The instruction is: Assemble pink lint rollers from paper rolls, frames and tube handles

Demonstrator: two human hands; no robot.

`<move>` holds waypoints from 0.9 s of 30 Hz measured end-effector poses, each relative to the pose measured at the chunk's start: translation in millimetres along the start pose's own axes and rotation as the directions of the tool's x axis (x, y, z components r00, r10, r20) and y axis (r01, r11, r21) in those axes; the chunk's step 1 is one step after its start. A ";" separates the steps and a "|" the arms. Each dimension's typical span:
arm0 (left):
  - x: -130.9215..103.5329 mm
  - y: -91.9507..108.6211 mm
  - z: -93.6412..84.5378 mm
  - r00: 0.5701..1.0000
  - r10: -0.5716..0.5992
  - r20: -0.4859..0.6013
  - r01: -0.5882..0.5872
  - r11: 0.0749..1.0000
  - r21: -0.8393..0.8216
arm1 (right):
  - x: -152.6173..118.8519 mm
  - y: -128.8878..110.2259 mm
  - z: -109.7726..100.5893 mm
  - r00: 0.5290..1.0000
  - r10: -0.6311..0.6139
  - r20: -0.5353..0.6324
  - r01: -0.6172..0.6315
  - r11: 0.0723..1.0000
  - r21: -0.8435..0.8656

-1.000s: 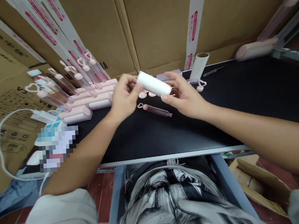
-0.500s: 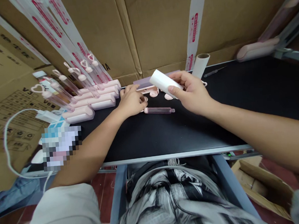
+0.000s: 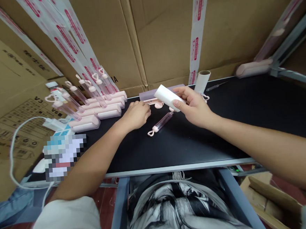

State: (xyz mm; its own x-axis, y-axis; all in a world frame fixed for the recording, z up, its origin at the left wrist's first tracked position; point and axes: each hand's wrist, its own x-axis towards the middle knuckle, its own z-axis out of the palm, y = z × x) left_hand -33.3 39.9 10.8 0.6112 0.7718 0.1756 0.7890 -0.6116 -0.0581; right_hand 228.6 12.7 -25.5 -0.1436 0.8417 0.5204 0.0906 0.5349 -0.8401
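My right hand (image 3: 196, 107) is closed around a white tube (image 3: 165, 97), which is tilted with one end up to the left. On the black table just below it lies a clear pink tube (image 3: 163, 122) with a heart-shaped loop at its lower left end. My left hand (image 3: 136, 115) rests on the table left of these, its fingers curled down and together; what they hold, if anything, is hidden. Close to its fingertips are a small round pink piece (image 3: 158, 105) and a long pink part (image 3: 152, 101), partly covered.
Several pink devices (image 3: 108, 111) with heart-topped clear tubes stand at left. Behind my right hand are an upright white tube (image 3: 202, 83) and a thin pointed tool (image 3: 214, 87). A purple strip (image 3: 145, 96) lies before the cardboard wall (image 3: 163, 40). A phone and cable sit front left.
The clear pink tube has swung diagonal, its heart loop now toward me and uncovered. My left hand has drawn off it. The white tube stays in my right hand; the view has shifted slightly.
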 end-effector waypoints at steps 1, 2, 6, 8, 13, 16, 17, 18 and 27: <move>-0.3 -0.8 -1.0 0.999 -0.016 -0.044 0.013 0.998 -0.064 | 0.0 0.4 0.2 1.000 0.004 0.001 -0.004 1.000 0.009; -0.3 -2.3 -1.2 0.994 -0.039 -0.098 0.025 0.989 -0.144 | 0.0 0.9 0.5 1.000 0.009 0.003 -0.009 1.000 0.018; 2.2 -12.9 2.4 0.928 -0.193 -0.318 0.019 0.878 -0.478 | -1.5 3.0 2.5 0.999 0.029 0.035 -0.030 0.998 0.052; 4.4 -17.4 4.0 0.889 -0.288 -0.356 0.008 0.787 -0.617 | -3.2 3.6 3.6 0.997 0.041 0.061 -0.044 0.998 0.055; 6.2 -10.9 2.6 0.843 -0.442 -0.307 -0.137 0.375 -0.917 | -8.1 -0.1 6.1 0.981 0.031 0.193 -0.040 0.998 0.039; 4.6 2.0 3.0 0.837 -0.460 -0.296 -0.210 0.230 -0.950 | -10.1 -3.8 7.5 0.972 0.002 0.236 -0.021 0.997 0.077; 4.1 6.3 3.8 0.841 -0.455 -0.291 -0.213 0.217 -0.953 | -10.5 -4.8 7.9 0.971 -0.002 0.240 -0.020 0.996 0.087; 3.6 10.5 4.9 0.847 -0.446 -0.289 -0.212 0.216 -0.953 | -10.9 -5.6 8.3 0.971 -0.003 0.241 -0.020 0.996 0.092; 2.8 32.2 16.7 0.889 -0.325 -0.321 -0.230 0.289 -0.929 | -15.2 -7.6 12.3 0.969 0.033 0.245 -0.057 0.994 0.088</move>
State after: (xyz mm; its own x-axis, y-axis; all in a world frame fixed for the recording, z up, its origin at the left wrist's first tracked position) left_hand -5.1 25.3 -7.0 0.2666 0.8296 0.4907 0.0296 -0.5159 0.8561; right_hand 218.0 -5.1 -28.9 -0.3779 0.8154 0.4386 0.0110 0.4777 -0.8785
